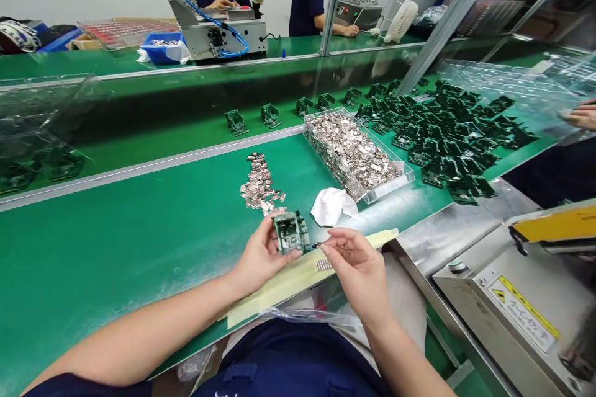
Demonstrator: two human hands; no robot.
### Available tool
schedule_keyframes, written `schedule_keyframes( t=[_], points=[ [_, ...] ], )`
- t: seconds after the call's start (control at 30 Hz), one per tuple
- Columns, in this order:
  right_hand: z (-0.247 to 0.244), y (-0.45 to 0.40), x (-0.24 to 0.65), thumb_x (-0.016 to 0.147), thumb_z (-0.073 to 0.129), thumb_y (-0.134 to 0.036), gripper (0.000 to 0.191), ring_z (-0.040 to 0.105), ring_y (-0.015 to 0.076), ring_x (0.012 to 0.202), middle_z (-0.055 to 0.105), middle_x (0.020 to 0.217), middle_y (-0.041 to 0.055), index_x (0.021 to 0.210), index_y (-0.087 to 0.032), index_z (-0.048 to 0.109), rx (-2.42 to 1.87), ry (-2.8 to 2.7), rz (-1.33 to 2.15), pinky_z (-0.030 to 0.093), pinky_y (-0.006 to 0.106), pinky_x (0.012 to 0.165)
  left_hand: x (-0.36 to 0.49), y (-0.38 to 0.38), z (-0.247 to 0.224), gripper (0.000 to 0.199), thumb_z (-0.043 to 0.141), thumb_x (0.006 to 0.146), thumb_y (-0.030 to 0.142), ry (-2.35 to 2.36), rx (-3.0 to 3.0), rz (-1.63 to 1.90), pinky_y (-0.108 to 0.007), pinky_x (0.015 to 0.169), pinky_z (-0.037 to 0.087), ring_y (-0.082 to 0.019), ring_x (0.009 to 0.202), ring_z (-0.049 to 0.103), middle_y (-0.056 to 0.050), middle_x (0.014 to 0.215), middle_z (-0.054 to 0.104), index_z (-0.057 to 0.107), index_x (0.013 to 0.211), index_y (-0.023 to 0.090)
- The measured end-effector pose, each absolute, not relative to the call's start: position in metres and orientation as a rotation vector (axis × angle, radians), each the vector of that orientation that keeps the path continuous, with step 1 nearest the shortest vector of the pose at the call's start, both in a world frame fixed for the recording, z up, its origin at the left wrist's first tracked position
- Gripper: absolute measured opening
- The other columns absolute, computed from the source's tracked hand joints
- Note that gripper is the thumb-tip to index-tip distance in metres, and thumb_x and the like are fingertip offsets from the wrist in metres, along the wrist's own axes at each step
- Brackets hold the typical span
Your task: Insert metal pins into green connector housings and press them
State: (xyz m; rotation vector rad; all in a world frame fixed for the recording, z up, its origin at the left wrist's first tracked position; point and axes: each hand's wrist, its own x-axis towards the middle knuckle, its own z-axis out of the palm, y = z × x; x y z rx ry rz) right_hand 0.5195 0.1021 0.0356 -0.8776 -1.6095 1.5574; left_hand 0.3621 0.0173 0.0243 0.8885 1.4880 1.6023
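My left hand is closed around a small green circuit board assembly, held above the bench's front edge. Just to its right, my right hand pinches a tiny dark part between thumb and fingertips, close to the board's side; its exact kind is too small to tell. Below the hands, a short row of small metal pieces lies on a yellow strip. Beyond the left hand is a loose pile of small metal pieces. A crumpled white cloth or tissue sits past the right hand.
A clear tray full of small metal pieces stands behind the cloth. Many green board assemblies are heaped at the right. A metal machine stands at the lower right. Another person's hand shows at the right edge.
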Motion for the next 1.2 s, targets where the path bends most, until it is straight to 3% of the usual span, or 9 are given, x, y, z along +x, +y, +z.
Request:
schedule_keyframes(
  t=[0.17, 0.6, 0.87, 1.07, 1.2],
  points=[
    [0.033, 0.09, 0.533, 0.077, 0.07, -0.028, 0.031, 0.056, 0.0153, 0.066, 0.066, 0.073, -0.0005, 0.101, -0.021, 0.052, -1.018, -1.557, 1.514, 0.044, 0.029, 0.065, 0.388, 0.025, 0.019, 0.053, 0.08, 0.068, 0.032, 1.392, 0.973, 1.57, -0.023, 0.065, 0.053, -0.013, 0.074, 0.062, -0.002, 0.09, 0.062, 0.051, 0.111, 0.022],
    [0.016, 0.078, 0.52, 0.08, 0.065, -0.022, 0.03, 0.054, 0.016, 0.063, 0.064, 0.071, -0.0025, 0.104, -0.023, 0.047, -1.036, -1.729, 1.316, 0.042, 0.029, 0.063, 0.388, 0.014, 0.011, 0.042, 0.066, 0.083, 0.026, 1.222, 1.039, 1.489, -0.022, 0.071, 0.053, -0.013, 0.08, 0.062, -0.003, 0.093, 0.061, 0.045, 0.119, 0.025],
    [0.014, 0.073, 0.521, 0.081, 0.066, -0.022, 0.028, 0.058, 0.016, 0.067, 0.062, 0.072, -0.0023, 0.102, -0.023, 0.047, -1.056, -1.684, 1.346, 0.046, 0.029, 0.066, 0.382, 0.008, -0.003, 0.042, 0.055, 0.09, 0.037, 1.314, 1.182, 1.431, -0.026, 0.067, 0.05, -0.015, 0.072, 0.057, -0.004, 0.087, 0.061, 0.045, 0.129, 0.023],
    [0.014, 0.07, 0.523, 0.082, 0.067, -0.026, 0.024, 0.059, 0.0164, 0.083, 0.059, 0.097, 0.0036, 0.1, -0.023, 0.052, -1.033, -1.565, 1.412, 0.051, 0.028, 0.07, 0.387, 0.006, -0.001, 0.037, 0.052, 0.092, 0.032, 1.447, 1.184, 1.436, -0.023, 0.063, 0.048, -0.014, 0.07, 0.058, -0.004, 0.091, 0.063, 0.045, 0.128, 0.026],
    [0.018, 0.073, 0.52, 0.078, 0.072, -0.031, 0.027, 0.06, 0.0169, 0.082, 0.06, 0.089, 0.0032, 0.095, -0.022, 0.054, -1.018, -1.43, 1.582, 0.053, 0.026, 0.066, 0.39, 0.004, 0.001, 0.037, 0.053, 0.091, 0.032, 1.504, 1.14, 1.436, -0.025, 0.066, 0.049, -0.016, 0.076, 0.061, -0.005, 0.095, 0.064, 0.046, 0.127, 0.025]
  ],
)
